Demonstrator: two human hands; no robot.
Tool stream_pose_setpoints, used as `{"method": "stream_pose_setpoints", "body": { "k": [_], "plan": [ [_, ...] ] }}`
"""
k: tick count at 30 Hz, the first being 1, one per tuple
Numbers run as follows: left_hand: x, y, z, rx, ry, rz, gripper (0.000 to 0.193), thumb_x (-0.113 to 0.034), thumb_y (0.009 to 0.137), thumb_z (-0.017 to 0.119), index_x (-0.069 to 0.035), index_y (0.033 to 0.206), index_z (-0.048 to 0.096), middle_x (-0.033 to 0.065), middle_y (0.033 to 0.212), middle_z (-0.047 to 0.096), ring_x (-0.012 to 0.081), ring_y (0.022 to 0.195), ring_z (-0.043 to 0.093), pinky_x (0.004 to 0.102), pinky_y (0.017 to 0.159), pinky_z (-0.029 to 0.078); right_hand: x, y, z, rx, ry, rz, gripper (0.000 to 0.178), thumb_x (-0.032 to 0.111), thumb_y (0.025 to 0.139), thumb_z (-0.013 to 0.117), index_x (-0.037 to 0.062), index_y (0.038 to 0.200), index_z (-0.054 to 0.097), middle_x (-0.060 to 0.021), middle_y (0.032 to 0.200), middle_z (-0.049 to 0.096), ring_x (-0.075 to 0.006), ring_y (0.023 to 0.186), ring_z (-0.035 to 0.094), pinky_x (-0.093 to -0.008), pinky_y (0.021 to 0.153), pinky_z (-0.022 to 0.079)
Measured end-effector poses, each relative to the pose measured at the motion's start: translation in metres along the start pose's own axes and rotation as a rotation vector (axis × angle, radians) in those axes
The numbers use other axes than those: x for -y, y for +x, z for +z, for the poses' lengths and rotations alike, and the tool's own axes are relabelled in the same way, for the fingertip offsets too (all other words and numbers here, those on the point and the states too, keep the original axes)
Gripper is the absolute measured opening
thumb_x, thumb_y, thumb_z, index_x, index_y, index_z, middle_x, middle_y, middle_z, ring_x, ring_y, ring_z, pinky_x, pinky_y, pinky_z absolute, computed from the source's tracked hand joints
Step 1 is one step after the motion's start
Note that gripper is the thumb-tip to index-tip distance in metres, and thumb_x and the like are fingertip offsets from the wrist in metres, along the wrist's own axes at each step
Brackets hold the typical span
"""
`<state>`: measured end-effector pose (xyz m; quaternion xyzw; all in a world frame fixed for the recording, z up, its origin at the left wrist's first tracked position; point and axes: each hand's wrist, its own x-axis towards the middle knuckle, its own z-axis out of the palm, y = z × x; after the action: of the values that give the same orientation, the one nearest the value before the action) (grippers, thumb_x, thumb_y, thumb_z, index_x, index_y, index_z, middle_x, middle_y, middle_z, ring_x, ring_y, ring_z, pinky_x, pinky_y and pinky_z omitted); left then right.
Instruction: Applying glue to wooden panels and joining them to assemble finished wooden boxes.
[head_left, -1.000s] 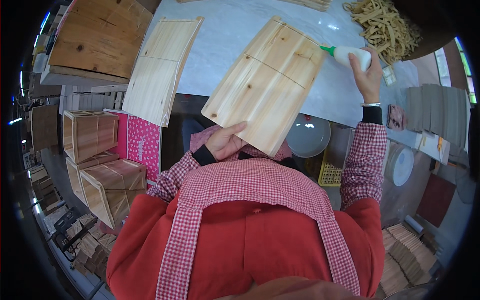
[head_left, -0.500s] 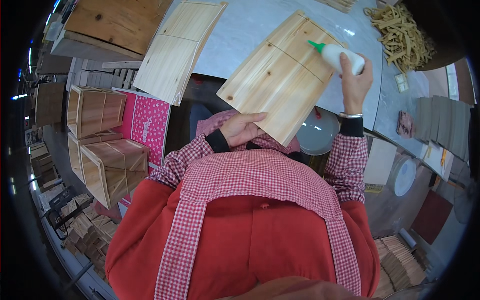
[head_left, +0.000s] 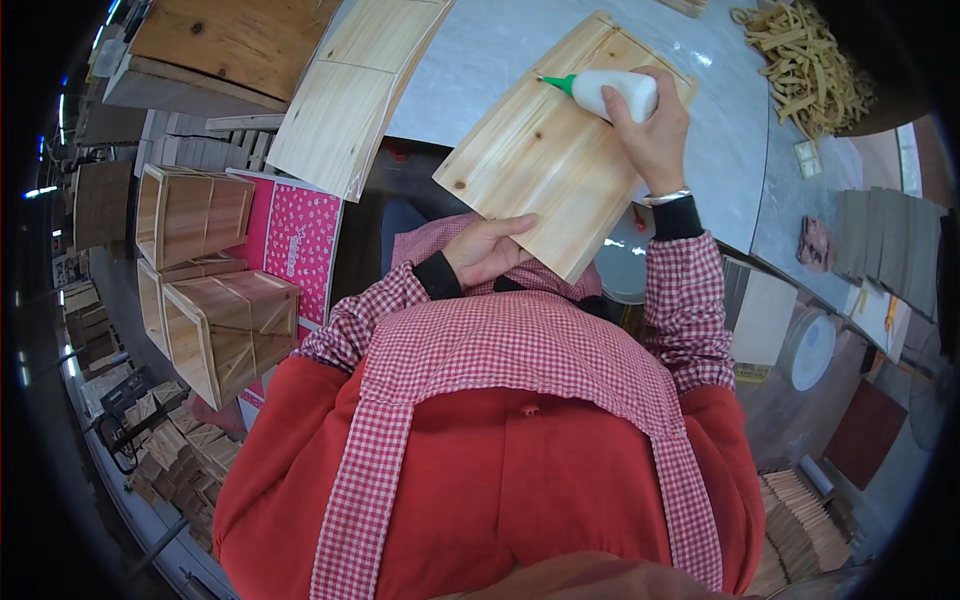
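Note:
A pale wooden panel with knots lies partly on the table, its near end sticking out over the edge toward me. My left hand grips that near end, thumb on top and fingers underneath. In my right hand is a white squeeze bottle with a green nozzle, held tilted on its side above the panel. The nozzle points left, and its tip is at the panel's left edge. Whether the tip touches the wood I cannot tell. Beside it on the left lies a second wooden panel.
The grey table spreads ahead. A heap of tan strips lies at the far right, near stacked grey boards. Bound wooden crates and a pink patterned box stand at left. A round pale lid sits below the panel.
My right hand has carried the bottle left across the panel, and its nozzle has turned to point more directly left. My left hand still holds the near end.

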<state>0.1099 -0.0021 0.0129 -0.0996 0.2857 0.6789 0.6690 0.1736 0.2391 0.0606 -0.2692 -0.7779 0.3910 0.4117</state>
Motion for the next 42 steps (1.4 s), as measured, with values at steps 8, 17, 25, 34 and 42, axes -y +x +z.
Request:
{"method": "stream_pose_setpoints", "body": {
  "k": [8, 17, 25, 34, 42],
  "plan": [
    [0.005, 0.001, 0.002, 0.000, 0.016, 0.065, 0.052, -0.003, 0.089, 0.059, 0.000, 0.134, 0.033, 0.0155, 0.132, 0.047, 0.0262, 0.123, 0.048, 0.0419, 0.105, 0.040, 0.004, -0.021, -0.078, 0.080, -0.147, -0.092, 0.035, 0.019, 0.075, 0.075, 0.0033, 0.100, 0.057, -0.0134, 0.083, 0.064, -0.0247, 0.071, 0.064, -0.0335, 0.065, 0.051],
    [0.002, -0.002, 0.010, -0.042, 0.113, 0.121, 0.054, -0.004, 0.090, 0.057, 0.002, 0.136, 0.030, 0.0180, 0.133, 0.045, 0.0289, 0.124, 0.046, 0.0447, 0.106, 0.039, -0.010, -0.064, -0.137, -0.031, -0.215, -0.002, 0.031, 0.018, 0.081, 0.071, 0.0029, 0.103, 0.057, -0.0067, 0.082, 0.061, -0.0162, 0.068, 0.057, -0.0275, 0.061, 0.047],
    [-0.010, -0.014, 0.020, 0.008, 0.071, 0.159, 0.054, -0.008, 0.090, 0.056, 0.002, 0.137, 0.030, 0.0178, 0.134, 0.046, 0.0283, 0.124, 0.047, 0.0438, 0.105, 0.039, -0.004, -0.058, -0.145, -0.276, 0.281, 0.365, 0.030, 0.023, 0.084, 0.069, 0.0014, 0.101, 0.056, -0.0050, 0.081, 0.058, -0.0106, 0.058, 0.053, -0.0208, 0.046, 0.041],
    [-0.016, -0.021, 0.021, 0.002, 0.065, 0.170, 0.056, -0.009, 0.090, 0.057, 0.002, 0.137, 0.030, 0.0178, 0.135, 0.046, 0.0290, 0.125, 0.047, 0.0440, 0.105, 0.039, -0.046, 0.006, -0.123, -0.580, 0.283, 0.361, 0.031, 0.027, 0.084, 0.069, 0.0008, 0.095, 0.056, -0.0052, 0.077, 0.058, -0.0091, 0.051, 0.051, -0.0209, 0.040, 0.039],
    [-0.016, -0.020, 0.017, -0.014, 0.057, 0.143, 0.056, -0.008, 0.089, 0.057, 0.001, 0.138, 0.029, 0.0174, 0.135, 0.045, 0.0291, 0.125, 0.046, 0.0449, 0.106, 0.038, -0.059, 0.027, -0.128, -0.515, 0.172, 0.402, 0.036, 0.027, 0.081, 0.072, -0.0023, 0.096, 0.057, -0.0082, 0.084, 0.061, -0.0126, 0.060, 0.057, -0.0241, 0.042, 0.046]
  ]
}}
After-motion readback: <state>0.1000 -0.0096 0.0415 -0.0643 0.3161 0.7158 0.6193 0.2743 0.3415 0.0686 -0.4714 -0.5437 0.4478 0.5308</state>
